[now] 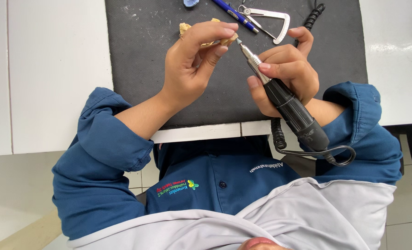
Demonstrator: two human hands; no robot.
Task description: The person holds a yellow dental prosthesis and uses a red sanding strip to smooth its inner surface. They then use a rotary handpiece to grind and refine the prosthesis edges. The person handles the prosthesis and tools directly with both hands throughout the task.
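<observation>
My left hand (194, 65) pinches a small yellowish plaster-like piece (224, 40) between thumb and fingers above a dark grey mat (141, 55). My right hand (287, 71) grips a black and silver rotary handpiece (287, 102) like a pen. Its small tip (238, 41) touches the edge of the piece. A coiled black cable (280, 139) runs from the handpiece's rear over the table edge.
At the mat's far edge lie a blue pen (236, 14), a metal caliper gauge (273, 21) and a small blue object (191, 3). White tabletop (53, 69) flanks the mat on both sides. Rolled blue sleeves cover my forearms.
</observation>
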